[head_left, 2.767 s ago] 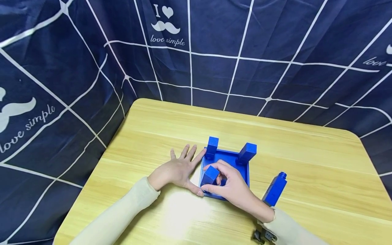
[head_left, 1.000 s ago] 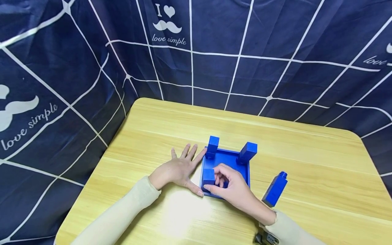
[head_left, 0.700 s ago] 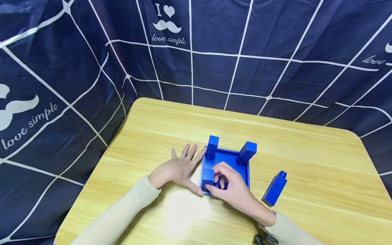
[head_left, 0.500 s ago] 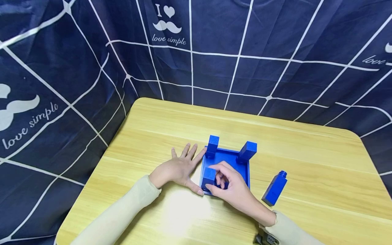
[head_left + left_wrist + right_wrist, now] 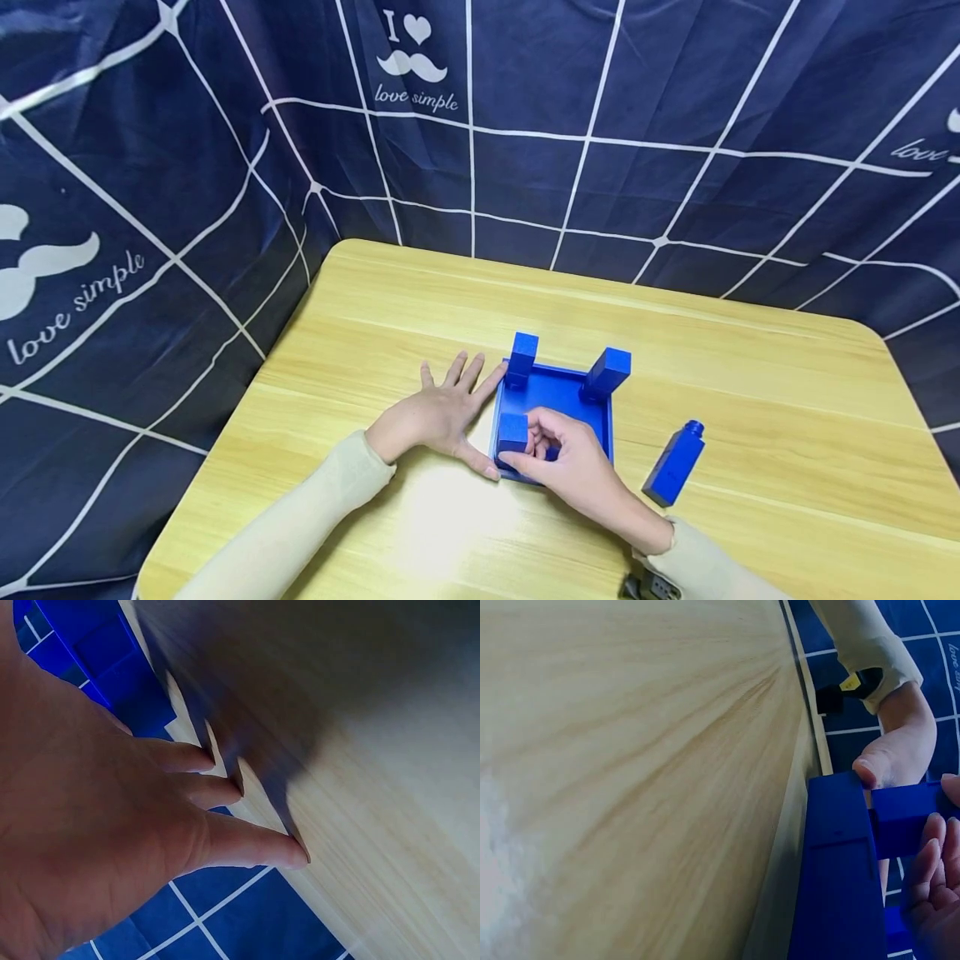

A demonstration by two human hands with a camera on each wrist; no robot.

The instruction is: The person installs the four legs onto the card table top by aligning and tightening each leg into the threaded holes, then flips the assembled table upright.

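Note:
A blue square panel with a raised rim [image 5: 558,402] lies on the table, with two square blue legs standing at its far corners, the far-left leg [image 5: 522,357] and the far-right leg [image 5: 609,372]. At its near-left corner my right hand [image 5: 567,457] pinches a third upright blue leg [image 5: 513,432] between thumb and fingers; the right wrist view also shows this leg [image 5: 907,817] against the panel [image 5: 840,862]. My left hand [image 5: 444,417] rests spread on the table, thumb and index finger touching the panel's left side. The held leg's lower end is hidden.
A loose blue leg [image 5: 675,467] with a threaded end lies on the wooden table [image 5: 780,417] to the right of my right hand. Dark blue cloth [image 5: 540,175] with white lines hangs behind the table and on the left.
The held leg has turned back and forth about its upright axis as the right fingers shifted around it. It now faces squarely with the panel. The left hand has stayed in place.

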